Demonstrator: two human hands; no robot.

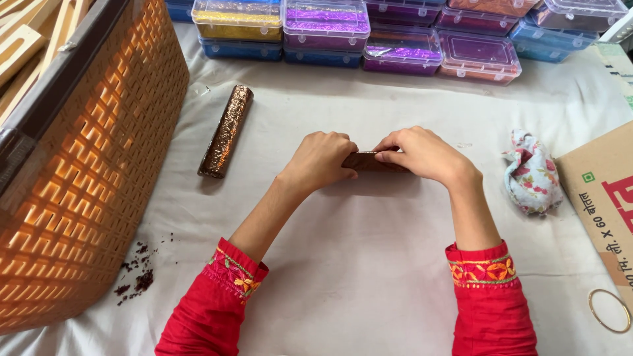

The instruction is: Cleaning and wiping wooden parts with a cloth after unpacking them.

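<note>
From the head camera, both hands meet at the middle of the white-covered counter [369, 264]. The left hand [321, 161] and the right hand [422, 153] are each clenched around one end of a small dark brown strip [366, 160], which lies flat on the counter between them, its middle showing. To the left, well apart, lies a brown foil roll [226, 130], beside a tall orange lattice basket [86, 171]. Dark crumbs [137, 277] sit near the basket's foot. Clear boxes of coloured foil [326, 25] line the far edge. A floral cloth bundle [533, 173], a cardboard box [603, 198] and a gold bangle [608, 310] lie at right.
</note>
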